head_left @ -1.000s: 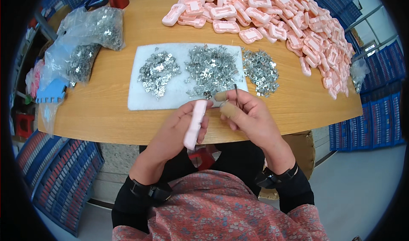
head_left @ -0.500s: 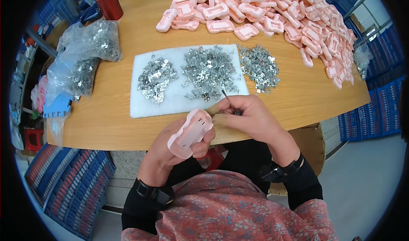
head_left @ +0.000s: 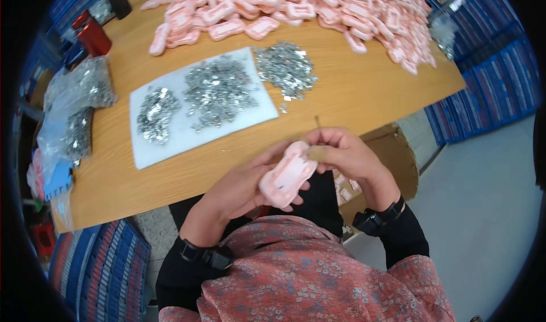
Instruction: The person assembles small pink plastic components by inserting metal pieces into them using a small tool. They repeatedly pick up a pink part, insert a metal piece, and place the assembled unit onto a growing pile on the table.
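My left hand (head_left: 242, 185) is closed around a pale pink plastic shell (head_left: 289, 177), tilted with its recessed inner side up. Small dark slots or marks show in that face. My right hand (head_left: 350, 154) is at the shell's upper right end, its thumb over the rim. A thin dark metal tool (head_left: 317, 119) pokes up from between its fingers; its kind and lower end are hidden. Beyond my hands, a white foam sheet (head_left: 187, 148) bears small silvery metal clips in a smaller pile (head_left: 157, 114) and a larger pile (head_left: 219, 91).
A third pile of metal clips (head_left: 285, 69) lies on the wooden table (head_left: 352, 100). Pink shells (head_left: 244, 6) are heaped at the back. Bagged clips (head_left: 79, 131) and a red flask (head_left: 92, 34) stand left. Below the table's right edge is a cardboard box (head_left: 398, 162) holding pink pieces.
The view has swung, so the table things sit further left. My right thumb has come over the shell's upper end; the tool still shows between those fingers.
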{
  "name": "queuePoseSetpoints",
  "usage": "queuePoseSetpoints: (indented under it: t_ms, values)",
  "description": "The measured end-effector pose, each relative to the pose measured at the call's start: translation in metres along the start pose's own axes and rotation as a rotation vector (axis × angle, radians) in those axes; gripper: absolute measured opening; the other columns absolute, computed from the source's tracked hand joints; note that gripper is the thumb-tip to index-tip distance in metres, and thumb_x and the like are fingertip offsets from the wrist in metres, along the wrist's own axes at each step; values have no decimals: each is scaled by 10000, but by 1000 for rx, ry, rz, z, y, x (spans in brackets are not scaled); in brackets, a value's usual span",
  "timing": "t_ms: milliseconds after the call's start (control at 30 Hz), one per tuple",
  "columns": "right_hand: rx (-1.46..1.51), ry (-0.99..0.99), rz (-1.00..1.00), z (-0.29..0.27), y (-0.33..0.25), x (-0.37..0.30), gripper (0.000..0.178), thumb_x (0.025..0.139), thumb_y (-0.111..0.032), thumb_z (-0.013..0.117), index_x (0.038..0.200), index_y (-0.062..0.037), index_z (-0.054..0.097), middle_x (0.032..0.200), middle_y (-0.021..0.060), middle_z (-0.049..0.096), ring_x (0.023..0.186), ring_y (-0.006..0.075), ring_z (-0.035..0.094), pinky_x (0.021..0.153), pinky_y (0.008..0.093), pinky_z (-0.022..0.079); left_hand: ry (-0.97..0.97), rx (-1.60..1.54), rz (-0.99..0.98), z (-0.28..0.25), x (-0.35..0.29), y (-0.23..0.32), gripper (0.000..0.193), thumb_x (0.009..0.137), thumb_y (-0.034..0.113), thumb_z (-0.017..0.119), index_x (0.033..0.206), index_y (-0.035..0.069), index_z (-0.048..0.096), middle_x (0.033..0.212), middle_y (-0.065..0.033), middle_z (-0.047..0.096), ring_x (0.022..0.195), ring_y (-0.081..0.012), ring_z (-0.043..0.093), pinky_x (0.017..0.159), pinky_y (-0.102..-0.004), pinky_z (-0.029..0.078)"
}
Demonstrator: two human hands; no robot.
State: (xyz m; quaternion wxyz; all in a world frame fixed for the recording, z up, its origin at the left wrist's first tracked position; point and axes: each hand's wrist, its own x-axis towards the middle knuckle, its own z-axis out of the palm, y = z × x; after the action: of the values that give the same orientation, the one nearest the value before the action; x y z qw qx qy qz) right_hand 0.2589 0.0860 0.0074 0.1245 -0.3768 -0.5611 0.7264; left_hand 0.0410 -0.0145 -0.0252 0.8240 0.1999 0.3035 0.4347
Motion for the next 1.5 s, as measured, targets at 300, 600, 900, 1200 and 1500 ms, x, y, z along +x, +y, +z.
queuePoseSetpoints:
  t_ms: [300, 600, 900, 1200, 1500]
  values:
    - [-232, 763, 223, -173, 151, -140, 232, 935, -281, 669, 1013, -62, 673, 746, -23, 594, 541, 36, 488, 435, 199, 309, 756, 890, 843, -34, -50, 4, 308, 1042, 156, 475, 1316, 42, 555, 759, 29, 538, 594, -22, 446, 511, -179, 356]
    - [-54, 917, 41, -140, 204, -115, 249, 964, -272, 637, 823, -68, 626, 629, -54, 508, 468, 25, 381, 413, 214, 269, 1033, 1183, 1042, -66, -60, -11, 240, 1026, 126, 499, 1207, 23, 618, 686, 77, 445, 601, -8, 367, 536, -193, 291]
    - [-92, 798, -109, -103, 161, -85, 212, 968, -240, 643, 857, -60, 649, 636, -78, 501, 479, 5, 343, 431, 200, 244, 1080, 1188, 1095, -66, -61, -11, 208, 970, 123, 595, 1148, 30, 650, 647, 51, 488, 591, -22, 432, 557, -200, 374]
    - [-69, 792, -105, -93, 150, -92, 194, 975, -222, 631, 866, -63, 650, 634, -79, 507, 474, 0, 349, 428, 196, 244, 1075, 1146, 1135, -67, -55, -11, 189, 986, 113, 562, 1134, 27, 643, 631, 87, 406, 574, -19, 339, 508, -227, 272]
    - [-84, 849, -167, -89, 118, -83, 190, 979, -223, 620, 884, -62, 659, 630, -76, 494, 487, 4, 353, 437, 195, 250, 1139, 1166, 1037, -61, -62, -6, 185, 946, 117, 620, 1101, 19, 643, 619, -9, 600, 542, -49, 511, 536, -232, 440]
